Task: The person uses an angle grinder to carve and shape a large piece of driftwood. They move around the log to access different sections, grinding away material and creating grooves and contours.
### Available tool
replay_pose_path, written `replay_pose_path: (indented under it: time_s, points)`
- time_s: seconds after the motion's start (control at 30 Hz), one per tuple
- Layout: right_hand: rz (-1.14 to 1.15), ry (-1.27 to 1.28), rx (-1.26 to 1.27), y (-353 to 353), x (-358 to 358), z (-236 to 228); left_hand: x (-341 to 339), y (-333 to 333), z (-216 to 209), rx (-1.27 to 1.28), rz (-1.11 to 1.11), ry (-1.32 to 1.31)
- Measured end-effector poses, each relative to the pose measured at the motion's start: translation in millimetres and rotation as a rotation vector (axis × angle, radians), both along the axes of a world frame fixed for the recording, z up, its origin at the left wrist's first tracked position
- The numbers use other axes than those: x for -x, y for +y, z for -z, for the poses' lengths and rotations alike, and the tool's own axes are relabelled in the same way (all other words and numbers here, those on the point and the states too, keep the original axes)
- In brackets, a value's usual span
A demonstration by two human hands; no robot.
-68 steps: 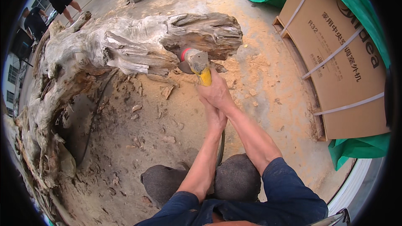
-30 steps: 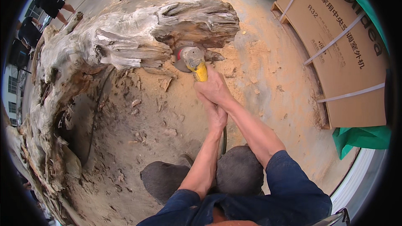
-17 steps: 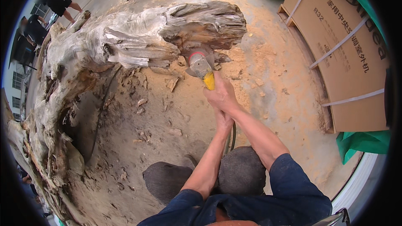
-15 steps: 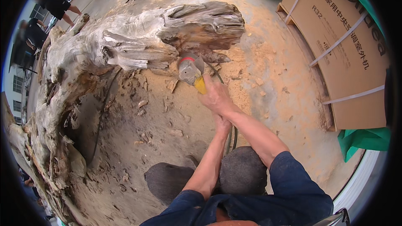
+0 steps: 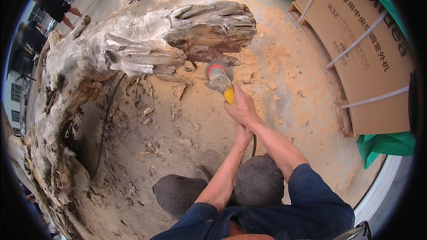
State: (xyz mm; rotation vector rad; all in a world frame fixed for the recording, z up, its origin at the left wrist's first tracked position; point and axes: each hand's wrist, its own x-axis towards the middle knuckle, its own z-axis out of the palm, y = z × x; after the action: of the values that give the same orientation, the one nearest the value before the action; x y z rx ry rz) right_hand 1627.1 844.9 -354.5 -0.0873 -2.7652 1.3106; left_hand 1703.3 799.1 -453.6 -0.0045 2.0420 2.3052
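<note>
An angle grinder [image 5: 221, 81] with a yellow body, a grey head and a round disc is gripped in both my hands. My right hand [image 5: 243, 106] wraps round the body just behind the head. Lower down, my left hand [image 5: 243, 134] closes round the rear of the tool, mostly covered by the right wrist. The disc is at the near edge of a big weathered log [image 5: 142, 40], by the reddish-brown underside of its right end; whether they touch I cannot tell. A dark cord [image 5: 254, 146] runs down from the grinder between my knees.
Wood chips [image 5: 179, 90] and sawdust [image 5: 267, 73] litter the concrete. A large strapped carton [image 5: 360, 53] on a wooden pallet stands at right, with green sheeting [image 5: 386, 147] round it. Another cable [image 5: 105, 124] lies beside the log. Two people [image 5: 55, 3] stand at far left.
The grinder and both hands have shifted right and slightly down, away from the log's splintered lower edge. The view has moved a little.
</note>
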Motion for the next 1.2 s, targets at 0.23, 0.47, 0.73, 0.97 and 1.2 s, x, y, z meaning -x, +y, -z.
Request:
replay_pose_path:
  time_s: [0.23,0.47,0.73,0.97,1.2]
  points:
    - [0.065,0.039,0.238,2.1,7.6,-5.6,9.5,-7.6,29.4,0.108,0.083,-0.039]
    - [0.152,-0.121,0.411,9.2,9.5,-30.8,14.7,-11.4,-42.1,0.177,0.116,0.059]
    - [0.128,-0.086,0.462,24.7,28.1,-44.0,32.0,5.7,-90.5,0.080,0.063,0.059]
    - [0.186,-0.142,0.462,24.4,49.3,-53.6,54.0,4.0,-104.9,0.020,0.121,-0.017]
    - [0.276,-0.116,0.703,57.4,46.1,-35.4,66.7,32.1,-56.0,0.190,0.220,0.067]
